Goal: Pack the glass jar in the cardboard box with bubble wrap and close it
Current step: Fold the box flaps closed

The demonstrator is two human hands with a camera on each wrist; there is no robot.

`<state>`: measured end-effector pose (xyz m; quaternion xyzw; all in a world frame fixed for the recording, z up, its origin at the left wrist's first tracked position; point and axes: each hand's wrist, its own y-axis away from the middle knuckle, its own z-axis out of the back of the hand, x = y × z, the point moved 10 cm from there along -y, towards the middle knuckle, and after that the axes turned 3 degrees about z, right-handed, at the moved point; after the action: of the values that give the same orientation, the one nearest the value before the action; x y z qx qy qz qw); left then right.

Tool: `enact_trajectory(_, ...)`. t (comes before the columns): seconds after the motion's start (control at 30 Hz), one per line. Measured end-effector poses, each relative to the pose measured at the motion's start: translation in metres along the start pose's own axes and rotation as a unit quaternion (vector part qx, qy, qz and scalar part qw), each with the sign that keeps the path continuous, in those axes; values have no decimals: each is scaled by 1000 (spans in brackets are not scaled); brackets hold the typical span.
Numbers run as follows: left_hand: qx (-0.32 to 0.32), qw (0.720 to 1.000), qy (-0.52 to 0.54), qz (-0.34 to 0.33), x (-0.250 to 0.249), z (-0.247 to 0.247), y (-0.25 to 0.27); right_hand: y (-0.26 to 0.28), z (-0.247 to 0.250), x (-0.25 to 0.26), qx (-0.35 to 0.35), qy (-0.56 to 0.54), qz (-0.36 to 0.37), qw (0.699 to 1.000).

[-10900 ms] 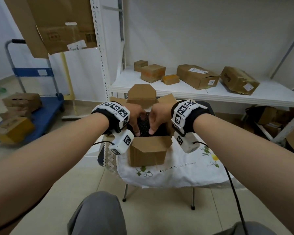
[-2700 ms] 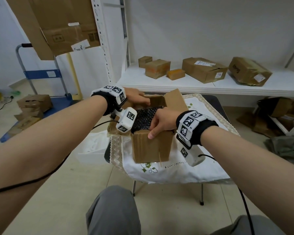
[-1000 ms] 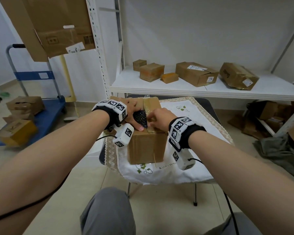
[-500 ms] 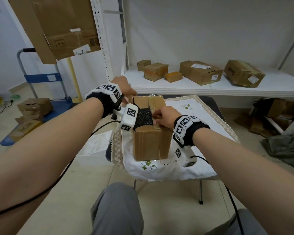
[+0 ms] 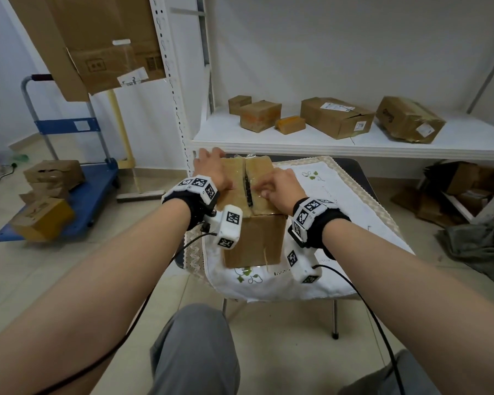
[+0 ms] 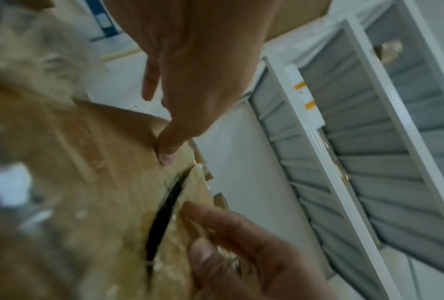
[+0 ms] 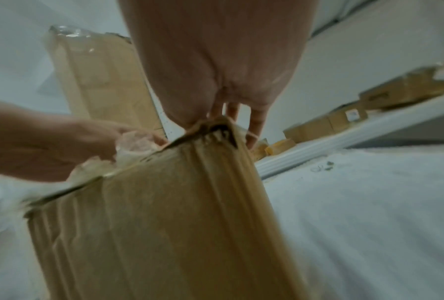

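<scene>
Since half a second ago, my left hand [image 5: 211,169] has dropped flat onto the left flap. Head view: cardboard box [image 5: 254,238] at twelve o'clock, flaps nearly shut. My right hand [image 5: 277,185], fingers curled, presses the right flap. Left wrist view: dark bubble wrap [image 6: 164,219] shows through the seam; the jar is hidden. Right wrist view: creased box wall. Released, the flaps could spring open.

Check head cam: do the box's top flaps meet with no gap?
No, a dark slit runs between the two flaps of the cardboard box.
</scene>
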<state>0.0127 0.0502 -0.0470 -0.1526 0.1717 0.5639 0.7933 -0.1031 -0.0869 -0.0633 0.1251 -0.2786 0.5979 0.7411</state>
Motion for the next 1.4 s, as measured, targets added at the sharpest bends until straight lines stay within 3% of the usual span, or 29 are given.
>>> enact_trajectory(0.1,69,990,68,103,36,-9,-1,0,7,-28,-26,-115,-100,988)
enact_trajectory(0.13,120,979,103,128,46,-21,4,2,1,-39,-2,-151,-143,978)
enact_trajectory(0.2,231,931,221,176,55,-55,19,10,-18,-52,68,-193,-188,961)
enact_trajectory(0.23,250,918,254,173,53,-66,24,15,-27,-54,95,-222,-199,950)
enact_trajectory(0.33,245,897,329,167,45,-80,20,19,-39,-56,111,-296,-211,925)
enact_trajectory(0.47,243,871,389,176,41,-86,9,7,-43,-62,100,-300,-210,925)
enact_trajectory(0.63,245,874,381,178,32,-93,-9,-12,-42,-73,73,-282,-205,934)
enact_trajectory(0.87,249,846,441,165,13,-100,-37,-41,-41,-90,45,-306,-213,927)
enact_trajectory(0.93,254,834,464,155,7,-103,-44,-46,-44,-94,41,-340,-216,914)
enact_trajectory(1.1,284,810,494,140,-2,-111,-49,-52,-64,-93,51,-511,-215,831)
enact_trajectory(1.4,286,809,511,62,-43,-71,-44,-48,-23,-66,31,-557,-174,811)
